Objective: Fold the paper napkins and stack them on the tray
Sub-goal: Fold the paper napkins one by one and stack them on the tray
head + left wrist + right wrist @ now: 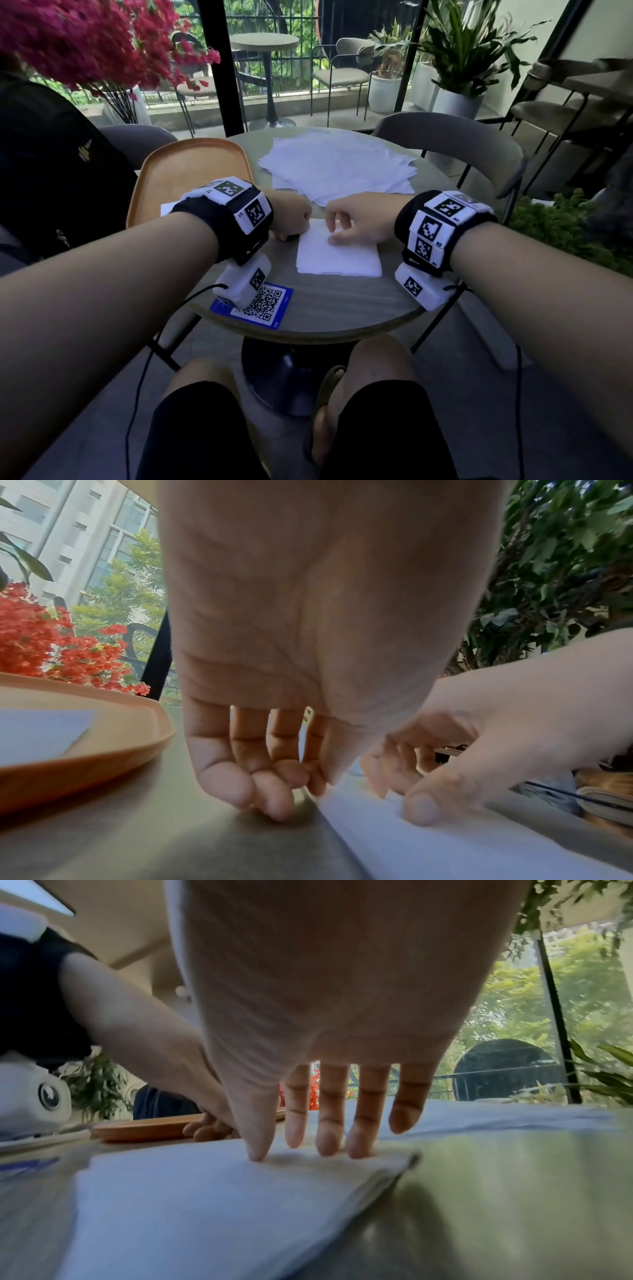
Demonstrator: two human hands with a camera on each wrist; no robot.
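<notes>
Both hands (291,219) (356,219) press one folded napkin (339,255).

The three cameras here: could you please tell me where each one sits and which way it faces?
Head view: worn on the head, looking forward and down at the round table; both forearms, left hand, right hand and knees show.
Left wrist view: under the left wrist, looking along the palm; curled fingers touch the table beside the folded napkin.
Right wrist view: under the right wrist, looking along the palm; fingertips press on the napkin.
Shared: all three show the napkin and the orange tray.
</notes>
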